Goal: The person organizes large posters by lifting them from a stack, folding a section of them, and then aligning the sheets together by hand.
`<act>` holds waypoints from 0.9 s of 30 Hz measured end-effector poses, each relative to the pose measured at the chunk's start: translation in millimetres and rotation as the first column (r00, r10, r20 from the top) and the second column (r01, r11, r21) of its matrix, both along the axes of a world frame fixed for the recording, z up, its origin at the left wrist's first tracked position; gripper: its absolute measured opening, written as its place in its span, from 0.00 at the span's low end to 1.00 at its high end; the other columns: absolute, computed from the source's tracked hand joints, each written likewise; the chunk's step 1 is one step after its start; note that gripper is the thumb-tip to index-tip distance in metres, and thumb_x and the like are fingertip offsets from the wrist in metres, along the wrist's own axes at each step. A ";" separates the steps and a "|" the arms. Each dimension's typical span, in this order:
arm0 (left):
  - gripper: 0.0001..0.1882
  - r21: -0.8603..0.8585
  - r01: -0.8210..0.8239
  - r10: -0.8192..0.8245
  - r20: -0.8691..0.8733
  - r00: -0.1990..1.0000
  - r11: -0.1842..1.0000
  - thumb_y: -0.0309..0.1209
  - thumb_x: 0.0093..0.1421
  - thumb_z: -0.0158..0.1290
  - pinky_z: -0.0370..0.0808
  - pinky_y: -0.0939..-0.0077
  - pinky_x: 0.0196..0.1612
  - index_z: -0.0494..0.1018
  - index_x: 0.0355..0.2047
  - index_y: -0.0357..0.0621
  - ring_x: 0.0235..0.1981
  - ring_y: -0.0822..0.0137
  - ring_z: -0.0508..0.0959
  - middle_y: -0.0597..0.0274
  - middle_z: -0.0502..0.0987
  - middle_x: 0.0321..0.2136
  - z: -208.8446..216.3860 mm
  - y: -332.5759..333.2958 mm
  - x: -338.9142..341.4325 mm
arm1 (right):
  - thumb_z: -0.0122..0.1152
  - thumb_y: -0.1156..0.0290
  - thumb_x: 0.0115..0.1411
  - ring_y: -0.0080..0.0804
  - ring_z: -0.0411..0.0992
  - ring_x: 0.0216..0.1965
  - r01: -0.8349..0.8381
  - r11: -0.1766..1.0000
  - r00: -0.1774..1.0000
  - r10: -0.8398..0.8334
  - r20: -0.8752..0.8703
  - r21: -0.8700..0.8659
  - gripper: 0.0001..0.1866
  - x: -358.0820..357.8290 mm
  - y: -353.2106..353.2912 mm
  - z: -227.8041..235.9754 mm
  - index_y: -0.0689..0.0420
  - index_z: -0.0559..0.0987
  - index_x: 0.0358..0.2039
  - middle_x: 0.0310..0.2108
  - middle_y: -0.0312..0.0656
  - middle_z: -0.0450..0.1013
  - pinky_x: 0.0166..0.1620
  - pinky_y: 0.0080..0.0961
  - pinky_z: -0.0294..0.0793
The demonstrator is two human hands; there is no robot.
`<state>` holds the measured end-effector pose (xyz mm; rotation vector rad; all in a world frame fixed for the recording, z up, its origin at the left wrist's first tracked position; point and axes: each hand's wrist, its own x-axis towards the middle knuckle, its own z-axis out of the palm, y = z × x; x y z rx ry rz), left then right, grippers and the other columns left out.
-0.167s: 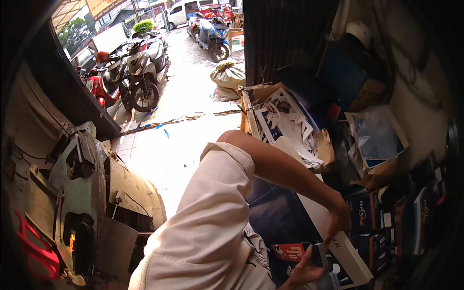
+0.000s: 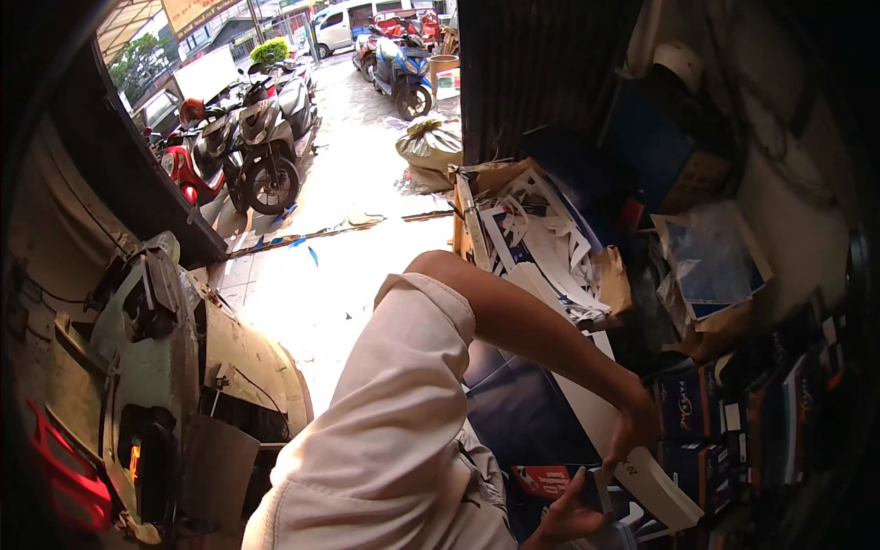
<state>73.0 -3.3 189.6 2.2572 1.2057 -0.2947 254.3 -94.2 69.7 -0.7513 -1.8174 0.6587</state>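
My left arm, in a pale sleeve, bends across to the right. My left hand [image 2: 631, 431] lies over a long white cardboard strip [image 2: 655, 490] with its fingers bent downward; their tips are partly hidden. Just below, my right hand [image 2: 570, 515] comes up from the lower edge, its thumb raised along a small dark grey block [image 2: 600, 492], which it grips. The left fingertips are close to the block's upper end. Beside the right thumb lies a red and black printed packet [image 2: 543, 480]. A dark blue panel-like surface [image 2: 522, 408] spreads out left of the strip.
An open carton [image 2: 463, 206] heaped with white paper offcuts stands ahead. Dark blue printed packs [image 2: 687, 403] are stacked at right. A worn green machine [image 2: 160, 339] stands at left, with a red frame [image 2: 69, 477] beside it. Motorbikes [image 2: 266, 156] are parked beyond the doorway.
The view has shifted slightly. Both hands have moved a little to the left, still close together at the white strip and the dark grey block.
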 end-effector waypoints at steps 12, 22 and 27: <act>0.36 -0.601 0.017 0.182 0.268 0.946 0.799 0.48 0.51 0.65 0.71 0.61 0.52 0.71 0.53 0.34 0.50 0.56 0.75 0.49 0.74 0.53 -19.2 -14.1 -20.0 | 0.78 0.68 0.47 0.28 0.68 0.22 0.087 0.994 0.996 -0.086 0.008 -0.062 0.25 15.7 -34.7 -1.8 0.61 0.66 0.30 0.24 0.40 0.67 0.28 0.26 0.70; 0.33 -0.741 0.307 0.439 0.623 0.648 0.598 0.44 0.56 0.63 0.65 0.70 0.59 0.70 0.55 0.33 0.56 0.64 0.69 0.57 0.74 0.53 -152.2 3.1 -27.0 | 0.82 0.68 0.42 0.25 0.70 0.19 0.237 0.918 0.971 -0.231 0.058 -0.318 0.24 13.9 -49.7 15.2 0.60 0.68 0.21 0.18 0.38 0.71 0.26 0.23 0.71; 0.31 -0.711 -0.251 0.581 0.265 0.770 0.657 0.54 0.50 0.63 0.74 0.70 0.37 0.80 0.42 0.37 0.32 0.65 0.78 0.58 0.80 0.30 -48.3 -36.7 -67.8 | 0.82 0.73 0.39 0.29 0.75 0.30 -0.003 0.898 1.000 0.010 0.014 -0.440 0.24 2.0 -42.8 25.2 0.60 0.70 0.28 0.28 0.42 0.74 0.34 0.23 0.75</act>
